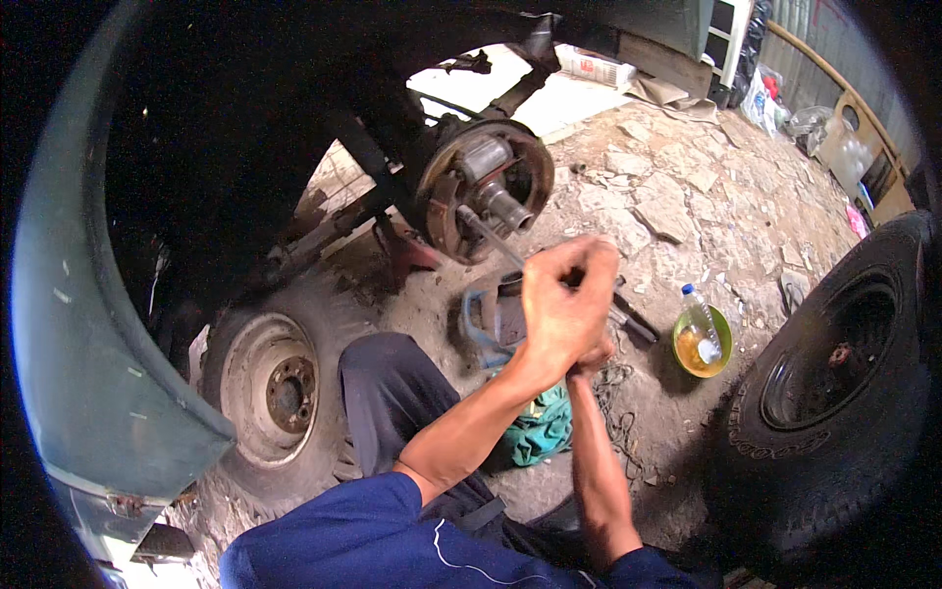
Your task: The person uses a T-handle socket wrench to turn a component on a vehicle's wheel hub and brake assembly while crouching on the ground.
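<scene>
My left hand (571, 302) is closed, fingers curled, around the near end of a long-shafted metal tool (498, 245). The tool's far tip reaches the lower part of a rusty wheel brake assembly (444, 218), whose bare spindle (508, 208) sticks out toward me. Just below and behind the left hand is my right hand (593, 357), its fingers curled and mostly hidden; what it grips cannot be made out. Close to the hands, a black cylindrical handle or tube (640, 328) shows to the right; whether it joins the tool is unclear.
A steel wheel with tyre (267, 388) lies at left beneath the green vehicle body (98, 324); another tyre (751, 461) stands at right. On the stony ground are a green bowl (727, 344) holding a plastic bottle (699, 319), a teal cloth (542, 432) and a blue-grey container (483, 319).
</scene>
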### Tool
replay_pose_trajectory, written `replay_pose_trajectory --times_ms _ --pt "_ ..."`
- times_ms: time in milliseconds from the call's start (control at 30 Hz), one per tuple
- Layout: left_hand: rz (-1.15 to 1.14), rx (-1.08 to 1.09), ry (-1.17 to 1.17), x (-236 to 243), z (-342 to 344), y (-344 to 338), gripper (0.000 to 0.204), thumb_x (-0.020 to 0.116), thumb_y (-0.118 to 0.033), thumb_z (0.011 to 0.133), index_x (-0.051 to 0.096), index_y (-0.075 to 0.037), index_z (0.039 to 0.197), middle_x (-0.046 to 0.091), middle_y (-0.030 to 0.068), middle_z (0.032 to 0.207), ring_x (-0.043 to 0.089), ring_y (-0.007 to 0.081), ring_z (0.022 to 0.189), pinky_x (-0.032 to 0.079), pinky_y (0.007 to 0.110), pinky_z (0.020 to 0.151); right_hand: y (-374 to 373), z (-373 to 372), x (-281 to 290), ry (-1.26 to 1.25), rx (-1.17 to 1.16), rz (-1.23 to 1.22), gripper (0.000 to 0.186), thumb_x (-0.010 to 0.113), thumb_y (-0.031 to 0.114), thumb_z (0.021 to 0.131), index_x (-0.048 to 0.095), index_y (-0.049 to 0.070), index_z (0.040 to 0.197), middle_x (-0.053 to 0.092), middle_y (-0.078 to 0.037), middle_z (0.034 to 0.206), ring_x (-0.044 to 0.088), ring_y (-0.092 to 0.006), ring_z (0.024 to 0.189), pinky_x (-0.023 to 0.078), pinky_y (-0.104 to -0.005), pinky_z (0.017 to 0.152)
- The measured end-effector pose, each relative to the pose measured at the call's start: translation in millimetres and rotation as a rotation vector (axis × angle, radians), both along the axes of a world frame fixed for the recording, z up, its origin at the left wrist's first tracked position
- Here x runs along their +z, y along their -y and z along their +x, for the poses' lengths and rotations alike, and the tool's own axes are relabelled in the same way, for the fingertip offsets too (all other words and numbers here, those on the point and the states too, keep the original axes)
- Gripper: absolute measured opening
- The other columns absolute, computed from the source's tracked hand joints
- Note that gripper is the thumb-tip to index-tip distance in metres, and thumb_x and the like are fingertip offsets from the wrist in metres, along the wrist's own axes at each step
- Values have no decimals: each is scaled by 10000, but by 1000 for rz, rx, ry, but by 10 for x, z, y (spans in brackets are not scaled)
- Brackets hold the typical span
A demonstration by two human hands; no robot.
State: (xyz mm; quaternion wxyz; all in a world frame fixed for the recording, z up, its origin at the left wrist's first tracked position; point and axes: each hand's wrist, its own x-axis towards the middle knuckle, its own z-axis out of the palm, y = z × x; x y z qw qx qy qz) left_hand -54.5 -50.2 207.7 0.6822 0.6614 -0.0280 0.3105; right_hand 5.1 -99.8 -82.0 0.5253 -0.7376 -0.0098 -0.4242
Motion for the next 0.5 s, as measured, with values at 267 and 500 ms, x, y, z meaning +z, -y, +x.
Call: replay_pose_trajectory --times_ms 267,500 --pt "21 -69 -53 -196 -218 -48 363 557 -177 953 530 11 643 449 -24 527 387 24 536 315 255 466 63 -309 566 -160 463 133 229 684 234 824 604 29 886 658 -152 778 628 -216 685 482 -355 604" --pt "110 -33 68 -365 -256 -52 365 532 -118 935 555 34 604 545 27 550 489 68 508 362 254 472 174 -252 906 -229 765 28 244 728 206 771 676 47 948 583 -63 656 545 -96 615 469 -271 590"
